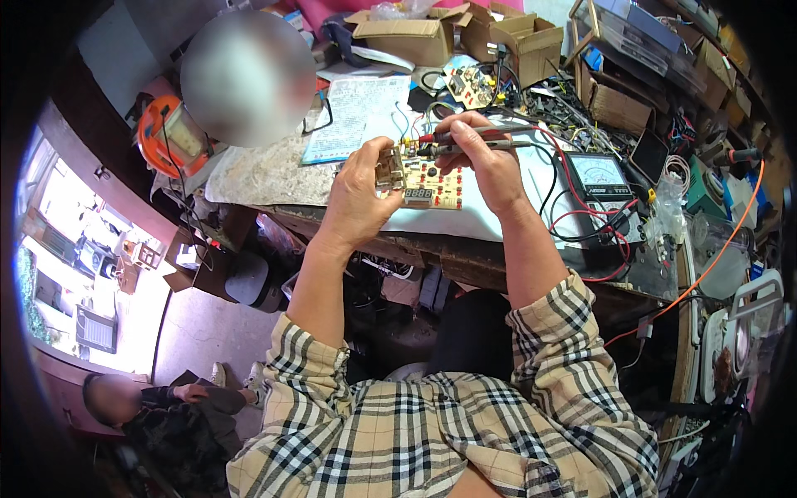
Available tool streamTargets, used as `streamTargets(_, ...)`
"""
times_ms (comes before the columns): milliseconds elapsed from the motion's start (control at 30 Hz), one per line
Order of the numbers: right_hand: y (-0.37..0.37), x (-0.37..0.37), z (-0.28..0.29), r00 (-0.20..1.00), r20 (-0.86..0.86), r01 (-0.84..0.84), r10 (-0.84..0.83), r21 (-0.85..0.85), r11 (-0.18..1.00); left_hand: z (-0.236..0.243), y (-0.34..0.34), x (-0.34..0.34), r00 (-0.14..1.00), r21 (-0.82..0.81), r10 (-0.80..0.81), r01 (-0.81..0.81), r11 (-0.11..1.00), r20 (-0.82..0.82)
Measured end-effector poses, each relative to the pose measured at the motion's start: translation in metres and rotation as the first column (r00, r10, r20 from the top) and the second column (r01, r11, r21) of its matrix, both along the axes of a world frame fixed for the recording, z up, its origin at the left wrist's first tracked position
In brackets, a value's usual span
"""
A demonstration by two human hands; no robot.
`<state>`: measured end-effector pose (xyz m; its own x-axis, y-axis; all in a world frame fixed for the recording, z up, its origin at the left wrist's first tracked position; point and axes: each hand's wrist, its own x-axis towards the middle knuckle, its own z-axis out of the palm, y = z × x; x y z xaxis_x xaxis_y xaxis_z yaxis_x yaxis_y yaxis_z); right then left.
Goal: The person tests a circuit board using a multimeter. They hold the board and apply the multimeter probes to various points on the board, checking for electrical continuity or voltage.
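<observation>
My left hand (pixel 359 195) grips a small tan part (pixel 388 168), perhaps a relay or a board on edge; its exact kind is unclear. Beside it lies a yellowish circuit board (pixel 448 191) with a small digit display and rows of red buttons or lights. My right hand (pixel 490 158) is closed around two multimeter probes, a red probe (pixel 490 131) and a black probe (pixel 448 150). Their tips point left, close to the tan part; whether they touch it I cannot tell. Red and black leads run to an analog multimeter (pixel 599 173) on the right.
Printed sheets (pixel 357 116) lie on the worn workbench (pixel 257 178). Cardboard boxes (pixel 527 50), another circuit board (pixel 469 85) and loose parts crowd the back. An orange cable (pixel 735 257) crosses the right side. One person sits at lower left; a blurred patch covers the upper left.
</observation>
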<state>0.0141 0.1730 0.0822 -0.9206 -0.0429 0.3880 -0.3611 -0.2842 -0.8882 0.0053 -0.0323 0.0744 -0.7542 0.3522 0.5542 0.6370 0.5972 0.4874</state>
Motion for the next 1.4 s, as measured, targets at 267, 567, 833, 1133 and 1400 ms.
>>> streamTargets(267, -0.004, -0.001, -0.0027, 0.997, -0.015, -0.076, 0.076, 0.041, 0.996, 0.0027, 0.0017, 0.0015, 1.0, 0.016, -0.004, 0.004, 1.0, 0.009)
streamTargets(567, -0.0052, -0.0021, -0.0044, 0.998, -0.015, -0.065, 0.066, 0.05, 0.997, 0.0019, 0.0011, 0.0013, 1.0, 0.005, 0.005, -0.005, 1.0, 0.021)
streamTargets(833, -0.004, -0.0002, -0.0027, 0.998, -0.012, -0.058, 0.059, 0.084, 0.995, 0.001, 0.0012, 0.001, 1.0, -0.005, 0.005, -0.005, 1.0, -0.001)
streamTargets(1133, -0.0043, -0.0012, -0.0043, 0.999, -0.009, -0.051, 0.052, 0.082, 0.995, 0.0013, 0.002, 0.0015, 0.999, 0.018, -0.02, 0.019, 1.0, 0.026)
streamTargets(1400, -0.0016, -0.004, -0.005, 0.999, -0.019, -0.038, 0.038, 0.013, 0.999, 0.0001, -0.0013, -0.0009, 1.0, 0.003, -0.014, 0.014, 1.0, 0.014)
